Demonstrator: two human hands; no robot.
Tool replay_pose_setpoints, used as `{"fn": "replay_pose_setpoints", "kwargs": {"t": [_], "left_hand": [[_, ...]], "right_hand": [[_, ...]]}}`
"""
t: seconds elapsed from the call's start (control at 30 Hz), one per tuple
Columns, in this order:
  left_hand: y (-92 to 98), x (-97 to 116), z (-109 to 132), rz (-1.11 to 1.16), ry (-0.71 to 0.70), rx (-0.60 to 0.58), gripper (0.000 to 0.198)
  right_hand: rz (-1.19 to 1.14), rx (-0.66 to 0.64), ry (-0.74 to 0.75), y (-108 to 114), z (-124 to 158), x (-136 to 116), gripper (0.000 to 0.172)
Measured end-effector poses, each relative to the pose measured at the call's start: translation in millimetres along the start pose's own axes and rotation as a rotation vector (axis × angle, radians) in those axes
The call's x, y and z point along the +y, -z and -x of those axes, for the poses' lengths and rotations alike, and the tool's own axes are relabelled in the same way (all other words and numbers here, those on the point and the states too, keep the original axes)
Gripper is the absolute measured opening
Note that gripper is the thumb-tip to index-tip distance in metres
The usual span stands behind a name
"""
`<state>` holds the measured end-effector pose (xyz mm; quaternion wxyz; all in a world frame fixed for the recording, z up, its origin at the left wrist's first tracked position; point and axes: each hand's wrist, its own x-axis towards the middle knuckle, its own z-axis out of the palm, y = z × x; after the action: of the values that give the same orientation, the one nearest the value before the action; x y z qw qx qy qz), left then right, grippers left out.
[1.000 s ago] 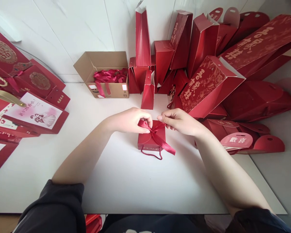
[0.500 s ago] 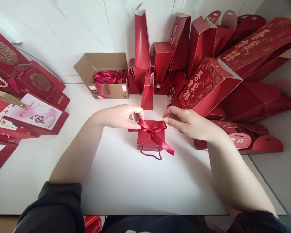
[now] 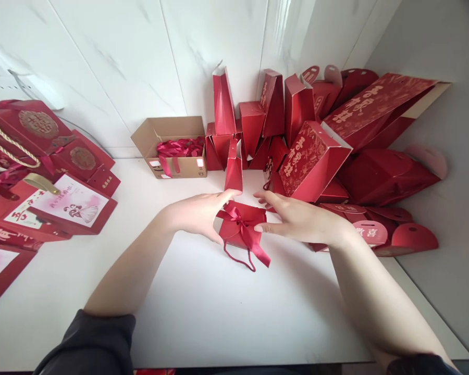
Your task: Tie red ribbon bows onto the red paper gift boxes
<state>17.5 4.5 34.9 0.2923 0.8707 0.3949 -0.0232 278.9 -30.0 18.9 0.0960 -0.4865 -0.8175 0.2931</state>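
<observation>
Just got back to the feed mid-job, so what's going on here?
Someone has the left grip spread at the left side of a small box on the table, and the right grip open at its right. Whether either presses on it is hard to tell. A ribbon bow sits on top. Behind, an open carton holds loose ribbons.

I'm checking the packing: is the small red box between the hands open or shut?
Shut: the small red box has its top folded down, with a red ribbon tied over it.
</observation>
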Motion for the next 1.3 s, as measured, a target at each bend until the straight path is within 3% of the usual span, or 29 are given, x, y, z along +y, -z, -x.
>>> {"fn": "replay_pose_setpoints", "kwargs": {"t": [0.1,0.2,0.3,0.4,0.5,0.6,0.7,0.87,1.03,1.2,1.3], "left_hand": [[5.8,-10,-3,-0.048,-0.018,0.155,0.103],[9.7,-18,-5,-0.131,-0.011,0.304,0.092],[10.6,-23,-7,-0.183,0.030,0.369,0.079],[8.5,-26,-9,-0.184,0.058,0.366,0.077],[5.4,-27,-11,-0.120,0.044,0.319,0.074],[3.8,-28,-11,-0.058,0.009,0.275,0.074],[4.2,-28,-11,-0.048,-0.009,0.249,0.075],[5.7,-30,-13,-0.029,0.008,0.232,0.078],[7.3,-34,-12,-0.022,0.054,0.255,0.077],[14.7,-41,-6,0.039,0.124,0.225,0.095],[22.6,-45,-2,0.109,0.186,0.229,0.083]], "right_hand": [[0.015,0.093,0.021,3,5,-5,0.062],[0.056,0.155,0.031,3,6,-7,0.063],[0.135,0.173,-0.043,-3,-1,-6,0.063],[0.210,0.128,-0.158,-13,-14,-2,0.056],[0.184,0.043,-0.174,-24,-28,7,0.046],[0.088,0.003,-0.144,-30,-36,18,0.060],[0.045,0.104,-0.104,-31,-37,26,0.088],[-0.031,0.206,0.088,-37,-42,33,0.089],[-0.120,0.329,0.231,-57,-60,33,0.110],[-0.195,0.493,0.267,-76,-72,34,0.104],[-0.205,0.556,0.296,-83,-75,36,0.102]]}}
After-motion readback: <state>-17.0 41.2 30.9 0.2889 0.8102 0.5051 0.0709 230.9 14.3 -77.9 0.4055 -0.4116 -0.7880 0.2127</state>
